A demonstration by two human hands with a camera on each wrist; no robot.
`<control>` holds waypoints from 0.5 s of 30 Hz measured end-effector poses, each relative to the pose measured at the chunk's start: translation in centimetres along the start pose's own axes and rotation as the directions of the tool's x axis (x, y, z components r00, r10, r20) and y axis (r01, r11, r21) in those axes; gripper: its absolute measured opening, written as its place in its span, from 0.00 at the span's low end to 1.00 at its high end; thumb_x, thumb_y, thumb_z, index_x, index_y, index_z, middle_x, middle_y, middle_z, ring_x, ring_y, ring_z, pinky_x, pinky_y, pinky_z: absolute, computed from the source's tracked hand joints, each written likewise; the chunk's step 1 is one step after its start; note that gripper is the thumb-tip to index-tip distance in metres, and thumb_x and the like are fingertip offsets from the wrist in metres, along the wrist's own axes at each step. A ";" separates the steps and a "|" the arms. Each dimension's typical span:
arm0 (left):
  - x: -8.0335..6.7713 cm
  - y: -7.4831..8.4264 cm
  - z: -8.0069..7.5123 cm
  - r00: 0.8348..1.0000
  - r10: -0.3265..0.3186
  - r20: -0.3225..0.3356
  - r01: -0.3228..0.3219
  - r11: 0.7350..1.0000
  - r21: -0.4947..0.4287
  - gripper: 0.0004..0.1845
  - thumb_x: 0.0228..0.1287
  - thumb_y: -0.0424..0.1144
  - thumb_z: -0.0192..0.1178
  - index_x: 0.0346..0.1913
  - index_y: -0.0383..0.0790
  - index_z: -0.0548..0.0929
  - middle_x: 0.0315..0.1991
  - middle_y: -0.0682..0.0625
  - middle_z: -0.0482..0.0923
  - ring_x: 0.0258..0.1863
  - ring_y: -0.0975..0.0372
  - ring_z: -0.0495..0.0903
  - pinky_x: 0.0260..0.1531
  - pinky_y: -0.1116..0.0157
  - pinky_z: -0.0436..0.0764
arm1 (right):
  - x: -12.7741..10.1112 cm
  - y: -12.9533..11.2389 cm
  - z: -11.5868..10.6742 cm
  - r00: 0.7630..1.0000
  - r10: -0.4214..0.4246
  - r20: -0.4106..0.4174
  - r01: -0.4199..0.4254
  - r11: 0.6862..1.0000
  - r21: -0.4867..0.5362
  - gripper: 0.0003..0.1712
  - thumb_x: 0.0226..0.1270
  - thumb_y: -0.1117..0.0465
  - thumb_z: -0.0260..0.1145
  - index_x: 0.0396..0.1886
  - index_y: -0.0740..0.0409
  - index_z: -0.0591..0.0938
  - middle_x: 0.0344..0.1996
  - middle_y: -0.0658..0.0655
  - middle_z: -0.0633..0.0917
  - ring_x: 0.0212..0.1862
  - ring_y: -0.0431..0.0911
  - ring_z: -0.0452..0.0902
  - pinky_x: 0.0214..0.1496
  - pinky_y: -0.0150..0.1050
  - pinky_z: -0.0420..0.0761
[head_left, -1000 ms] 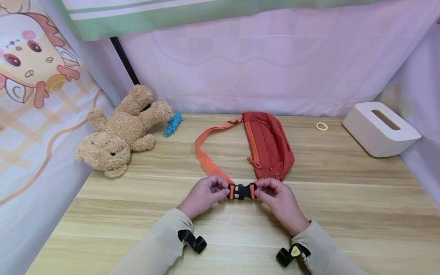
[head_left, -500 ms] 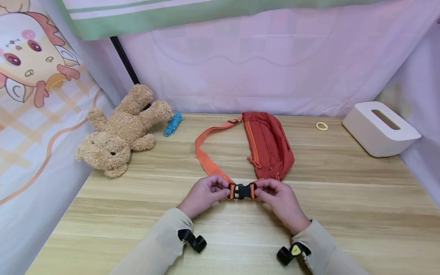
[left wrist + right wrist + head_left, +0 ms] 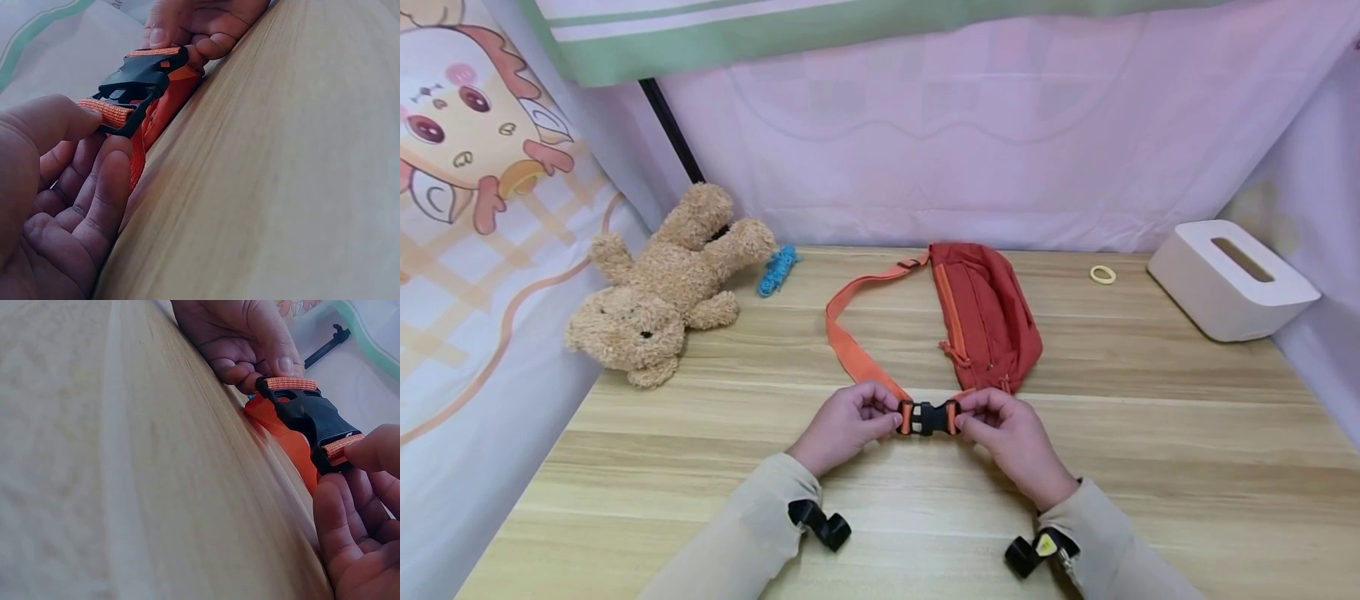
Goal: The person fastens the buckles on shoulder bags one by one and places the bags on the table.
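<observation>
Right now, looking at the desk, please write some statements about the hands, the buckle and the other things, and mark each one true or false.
1. The buckle is joined in one piece. True.
2. The left hand and the right hand each pinch the strap at one end of the buckle. True.
3. The bag is blue. False: it is red, with an orange strap.
4. The teddy bear lies to the right of the bag. False: it lies to the left, near the curtain.
5. The white box stands at the right side of the desk. True.
</observation>
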State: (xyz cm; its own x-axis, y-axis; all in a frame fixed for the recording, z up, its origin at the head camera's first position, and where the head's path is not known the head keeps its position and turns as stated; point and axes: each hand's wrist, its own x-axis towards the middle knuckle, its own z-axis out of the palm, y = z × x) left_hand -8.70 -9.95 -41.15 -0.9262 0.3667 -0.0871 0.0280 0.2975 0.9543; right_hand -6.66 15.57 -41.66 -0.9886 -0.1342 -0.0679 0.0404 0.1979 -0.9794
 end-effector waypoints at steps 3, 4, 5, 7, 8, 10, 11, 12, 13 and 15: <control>0.0 -0.1 0.0 1.000 0.004 -0.004 -0.003 1.000 0.005 0.05 0.66 0.34 0.67 0.40 0.40 0.82 0.31 0.49 0.82 0.30 0.60 0.81 0.28 0.67 0.79 | 0.0 0.0 0.0 1.000 -0.001 -0.003 0.001 1.000 0.000 0.08 0.65 0.66 0.70 0.42 0.62 0.82 0.41 0.59 0.85 0.35 0.46 0.81 0.36 0.34 0.81; 0.1 -0.1 0.0 1.000 0.006 -0.005 -0.006 1.000 0.004 0.05 0.66 0.34 0.67 0.40 0.40 0.82 0.32 0.49 0.82 0.30 0.60 0.81 0.28 0.67 0.79 | 0.0 0.1 0.0 1.000 -0.002 -0.003 0.002 1.000 0.002 0.08 0.65 0.66 0.70 0.42 0.63 0.82 0.40 0.59 0.85 0.35 0.46 0.81 0.36 0.34 0.81; 0.1 -0.1 0.0 1.000 0.008 -0.005 -0.008 1.000 0.003 0.05 0.66 0.34 0.67 0.40 0.40 0.82 0.32 0.49 0.82 0.30 0.60 0.81 0.28 0.67 0.79 | 0.0 0.1 0.0 1.000 -0.004 -0.002 0.004 1.000 0.006 0.08 0.65 0.66 0.70 0.42 0.63 0.82 0.40 0.59 0.85 0.34 0.46 0.81 0.36 0.34 0.81; 0.1 -0.1 0.0 1.000 0.011 -0.006 -0.011 1.000 0.002 0.05 0.66 0.34 0.67 0.41 0.40 0.82 0.33 0.50 0.82 0.30 0.61 0.81 0.27 0.68 0.79 | 0.0 0.1 0.0 1.000 -0.005 -0.001 0.005 1.000 0.013 0.08 0.65 0.67 0.70 0.42 0.63 0.82 0.41 0.59 0.85 0.34 0.46 0.81 0.36 0.34 0.81; 0.1 -0.1 0.0 1.000 0.012 -0.005 -0.012 1.000 0.001 0.05 0.66 0.34 0.67 0.41 0.40 0.82 0.33 0.50 0.82 0.30 0.61 0.81 0.27 0.68 0.79 | 0.0 0.1 0.0 1.000 -0.005 -0.001 0.005 1.000 0.016 0.08 0.65 0.67 0.70 0.42 0.63 0.82 0.41 0.59 0.85 0.35 0.46 0.81 0.36 0.34 0.81; 0.1 -0.1 0.0 1.000 0.011 -0.003 -0.011 1.000 -0.005 0.05 0.66 0.34 0.67 0.41 0.40 0.82 0.34 0.50 0.82 0.30 0.61 0.81 0.27 0.68 0.79 | 0.0 0.1 0.0 1.000 -0.004 0.000 0.004 1.000 0.023 0.08 0.65 0.67 0.70 0.41 0.63 0.82 0.42 0.59 0.85 0.35 0.46 0.82 0.37 0.34 0.82; 0.1 -0.1 0.0 1.000 0.010 -0.001 -0.010 1.000 -0.006 0.05 0.66 0.34 0.67 0.40 0.40 0.82 0.34 0.50 0.83 0.30 0.61 0.81 0.27 0.68 0.79 | 0.0 0.1 0.0 1.000 -0.003 0.000 0.003 1.000 0.024 0.08 0.65 0.67 0.70 0.41 0.64 0.82 0.43 0.59 0.85 0.35 0.46 0.82 0.37 0.34 0.82; 0.0 0.0 0.0 1.000 0.008 0.000 -0.008 1.000 -0.005 0.05 0.66 0.34 0.67 0.40 0.40 0.82 0.33 0.50 0.83 0.30 0.62 0.81 0.27 0.68 0.80 | 0.0 0.1 0.0 1.000 -0.002 -0.001 0.002 1.000 0.025 0.07 0.65 0.67 0.70 0.41 0.64 0.82 0.43 0.59 0.85 0.35 0.46 0.82 0.37 0.35 0.82; 0.0 0.0 0.0 1.000 0.006 0.001 -0.006 1.000 -0.007 0.05 0.65 0.34 0.68 0.40 0.41 0.82 0.33 0.50 0.83 0.29 0.62 0.81 0.27 0.68 0.80 | 0.0 0.1 0.0 1.000 -0.001 -0.001 0.001 1.000 0.026 0.07 0.65 0.67 0.70 0.41 0.64 0.82 0.43 0.59 0.85 0.35 0.46 0.82 0.38 0.35 0.82; 0.0 0.0 0.0 1.000 0.003 0.002 -0.003 1.000 -0.009 0.05 0.65 0.35 0.68 0.40 0.41 0.82 0.33 0.50 0.83 0.29 0.62 0.82 0.27 0.68 0.80 | 0.0 0.1 0.0 1.000 0.003 -0.001 -0.003 1.000 0.025 0.07 0.65 0.67 0.70 0.41 0.64 0.82 0.42 0.59 0.85 0.35 0.46 0.82 0.38 0.35 0.82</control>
State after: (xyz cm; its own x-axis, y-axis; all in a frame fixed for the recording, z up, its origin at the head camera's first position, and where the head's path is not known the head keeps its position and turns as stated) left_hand -8.69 -9.98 -41.11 -0.9252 0.3698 -0.0849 0.0274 0.2883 0.9571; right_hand -6.64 15.55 -41.72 -0.9887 -0.1325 -0.0703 0.0467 0.1737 -0.9837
